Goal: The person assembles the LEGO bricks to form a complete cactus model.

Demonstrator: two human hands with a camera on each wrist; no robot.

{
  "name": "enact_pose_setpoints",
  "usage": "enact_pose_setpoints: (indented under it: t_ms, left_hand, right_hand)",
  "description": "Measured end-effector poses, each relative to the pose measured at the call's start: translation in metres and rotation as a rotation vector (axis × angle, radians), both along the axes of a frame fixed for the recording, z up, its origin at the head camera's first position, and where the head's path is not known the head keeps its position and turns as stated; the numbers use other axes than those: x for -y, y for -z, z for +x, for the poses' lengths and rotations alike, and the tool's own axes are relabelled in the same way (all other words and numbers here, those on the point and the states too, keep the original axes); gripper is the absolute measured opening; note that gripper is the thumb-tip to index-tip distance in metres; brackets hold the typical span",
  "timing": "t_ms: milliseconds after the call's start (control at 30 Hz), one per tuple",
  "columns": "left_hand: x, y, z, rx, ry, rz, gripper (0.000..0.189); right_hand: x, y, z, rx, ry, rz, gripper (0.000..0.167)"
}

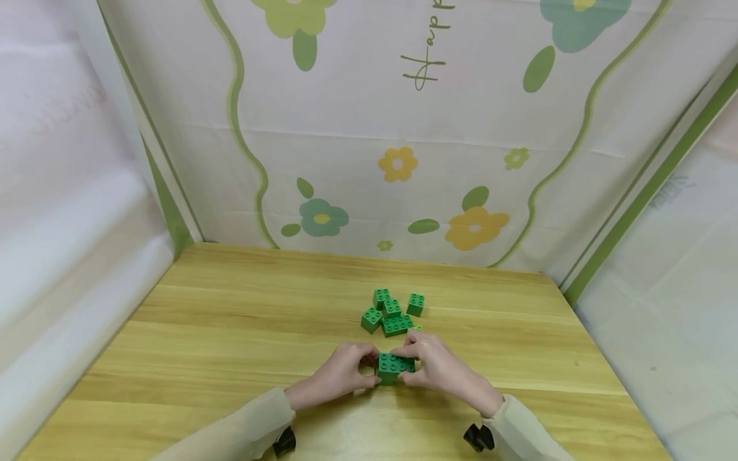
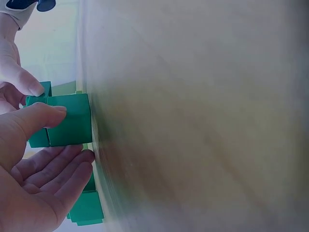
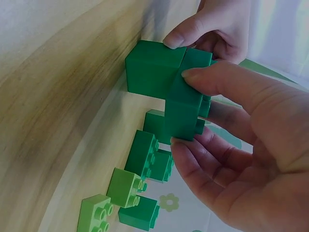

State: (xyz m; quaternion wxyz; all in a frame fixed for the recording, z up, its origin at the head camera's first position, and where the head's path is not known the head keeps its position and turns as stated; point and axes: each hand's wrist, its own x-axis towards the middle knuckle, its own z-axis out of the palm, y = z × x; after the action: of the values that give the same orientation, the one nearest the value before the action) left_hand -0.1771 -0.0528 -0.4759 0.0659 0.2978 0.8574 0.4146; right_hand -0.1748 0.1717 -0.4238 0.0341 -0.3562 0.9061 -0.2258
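Observation:
Two green toy building bricks stand stacked on the table in front of me: a tall cube-like lower brick and a flatter, longer brick with studs on top. The long brick overhangs the lower one toward the right, and a thin seam runs between them. My left hand grips the lower brick, its thumb on the near side, as the left wrist view shows. From the right, my right hand pinches the long brick between thumb and fingers.
Several loose green bricks lie just beyond my hands. A separate green brick stands at their right. Two light green bricks show in the right wrist view. The wooden table ends at a flowered cloth wall.

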Motion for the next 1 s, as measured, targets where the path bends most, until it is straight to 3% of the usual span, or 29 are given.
enact_pose_setpoints:
  t_ms: [600, 1000]
  left_hand:
    - [-0.0032, -0.0070, 0.0000, -0.036, -0.022, -0.064, 0.026]
    - [-0.0052, -0.0032, 0.0016, -0.033, -0.034, -0.058, 0.027]
  right_hand:
    - [0.0055, -0.0039, 0.0044, -0.017, 0.026, 0.049, 0.041]
    - [-0.0026, 0.0027, 0.0059, -0.065, 0.019, 0.022, 0.038]
